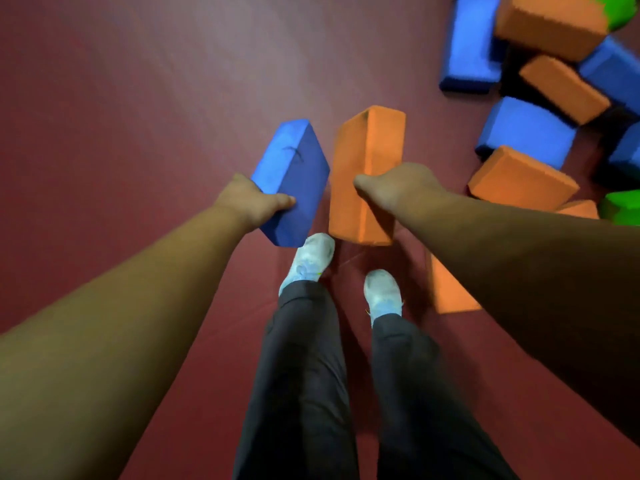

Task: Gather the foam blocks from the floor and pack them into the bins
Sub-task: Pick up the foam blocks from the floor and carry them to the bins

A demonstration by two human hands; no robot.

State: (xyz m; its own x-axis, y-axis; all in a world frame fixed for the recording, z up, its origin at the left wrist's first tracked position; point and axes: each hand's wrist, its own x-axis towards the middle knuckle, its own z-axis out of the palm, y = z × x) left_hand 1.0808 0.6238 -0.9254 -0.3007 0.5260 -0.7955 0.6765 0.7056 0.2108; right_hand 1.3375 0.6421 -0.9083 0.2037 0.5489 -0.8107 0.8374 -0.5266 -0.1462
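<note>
We've got one foam block per hand, both held clear of the dark red floor & out in front of us.

The left hand grips the blue block at its near end. The thumb is curled over the top face; the fingers go underneath, so we can't see them. The block's long axis runs away from us, and it's rolled so one long edge faces up.

The right hand clamps the orange block approx mid-length, coming in from the right side. The thumb points left across the upper face, and the rest of the fingers are hidden behind the foam. This block also runs lengthwise away from us, w/ a ridge edge on top. The 2 held blocks sit just beside each other. The blue corner is very near the orange side, but we can't tell if they touch.

Below the blocks are our pale shoes, w/ the left foot fwd, and dark trousers.

Loose foam is all off to our right. A heap of blocks, blue & orange jumbled at angles, fills the top-right corner and is blurred. A green block lies at the right edge, near the heap's closest orange piece. A bit more green shows at the very top corner. A lone orange block lies flat on the floor just right of our right shoe, partly covered by the right forearm.
</note>
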